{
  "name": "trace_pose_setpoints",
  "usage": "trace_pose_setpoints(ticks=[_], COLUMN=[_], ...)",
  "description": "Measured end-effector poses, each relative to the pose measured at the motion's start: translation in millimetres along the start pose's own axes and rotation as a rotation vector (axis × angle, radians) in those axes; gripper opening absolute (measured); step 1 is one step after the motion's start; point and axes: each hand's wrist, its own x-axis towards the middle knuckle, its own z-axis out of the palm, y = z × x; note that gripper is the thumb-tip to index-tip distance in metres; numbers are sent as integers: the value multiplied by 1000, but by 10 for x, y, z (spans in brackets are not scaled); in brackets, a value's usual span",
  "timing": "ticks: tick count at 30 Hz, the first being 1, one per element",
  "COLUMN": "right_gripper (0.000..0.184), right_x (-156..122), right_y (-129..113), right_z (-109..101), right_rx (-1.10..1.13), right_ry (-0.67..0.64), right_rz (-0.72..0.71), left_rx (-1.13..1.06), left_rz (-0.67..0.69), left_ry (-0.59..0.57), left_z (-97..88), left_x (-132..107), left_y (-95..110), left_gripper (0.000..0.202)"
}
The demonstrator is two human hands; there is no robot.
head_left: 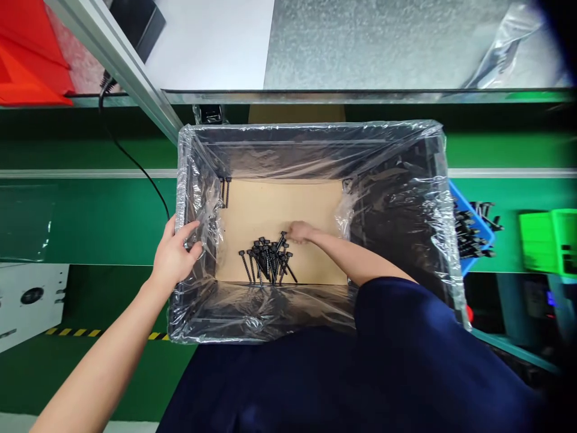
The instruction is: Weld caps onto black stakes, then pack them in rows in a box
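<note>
As the left hand (174, 255) touches the crate (311, 127), the right hand (299, 231) reaches bolts (268, 255).

A dark rectangular crate (392, 207) stands open, lined with crinkled clear film (351, 207) folded over its rim. On its tan floor (279, 201), near and left of centre, slender black parts (268, 258) lie loosely heaped, thick heads mostly far; a few more (228, 192) lie far left.
</note>
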Motion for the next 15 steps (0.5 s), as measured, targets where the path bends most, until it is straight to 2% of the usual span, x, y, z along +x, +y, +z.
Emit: trace_pose_setpoints(ticks=[1, 3, 4, 6, 8, 10, 12, 15], right_gripper=[31, 39, 42, 47, 46, 36, 22, 9], right_x=[-67, -139, -139, -76, 41, 171, 273, 337], right_y=[73, 161, 181, 189, 175, 157, 136, 99], right_z=[124, 363, 459, 576, 596, 559, 514, 465], right_rx=[16, 65, 84, 97, 100, 144, 198, 195], right_ry=[-59, -74, -32, 134, 317, 429, 462, 423], right_rz=[16, 21, 17, 23, 57, 65, 11, -62], left_rx=[-2, -5, -6, -4, -2, -1, 4, 17], left_rz=[2, 2, 0, -4, -7, -13, -23, -35], left_ry=[2, 5, 8, 8, 4, -1, -4, -9], left_z=[2, 7, 10, 13, 12, 9, 5, 2], left_x=[1, 0, 0, -3, -7, -13, -18, -23], left_y=[0, 1, 3, 11, 23, 35, 44, 47], left_gripper=[46, 46, 45, 45, 45, 46, 46, 47])
